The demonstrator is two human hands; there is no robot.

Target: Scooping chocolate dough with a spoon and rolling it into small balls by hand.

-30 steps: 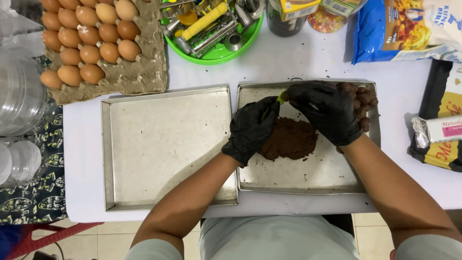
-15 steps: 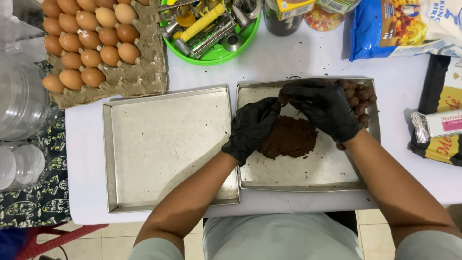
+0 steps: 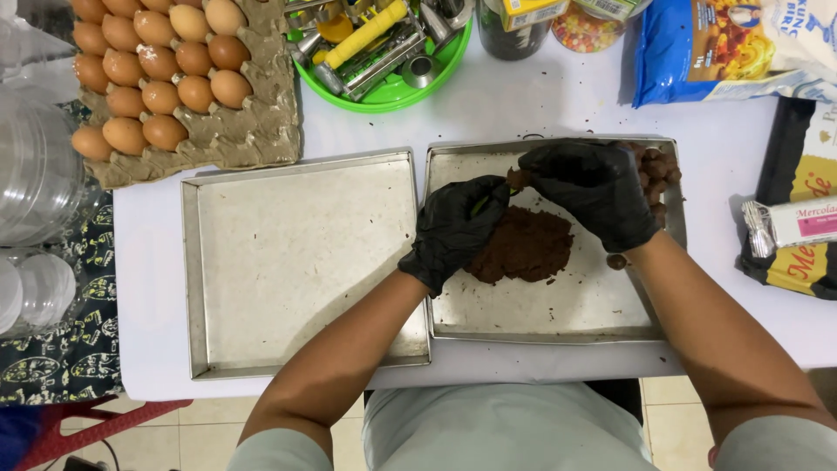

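Both my hands wear black gloves and meet over the right metal tray [image 3: 558, 316]. My left hand [image 3: 455, 228] rests against a brown dough mound [image 3: 523, 246] in the tray and grips something thin and green that is mostly hidden. My right hand [image 3: 593, 190] pinches a small brown dough piece [image 3: 520, 179] at its fingertips. Several small brown dough balls [image 3: 656, 174] sit in the tray's far right corner, partly hidden by my right hand. One loose dough ball [image 3: 616, 261] lies beside my right wrist.
An empty metal tray [image 3: 301, 262] lies to the left. A carton of brown eggs [image 3: 157, 70] stands at the back left, a green bowl of metal tools [image 3: 384, 52] behind the trays. Bags and packets [image 3: 724, 48] line the right side; clear plastic containers [image 3: 35, 174] stand at far left.
My right hand has shifted slightly left and closed its fingertips on the small dough piece. My left hand stays at the mound.
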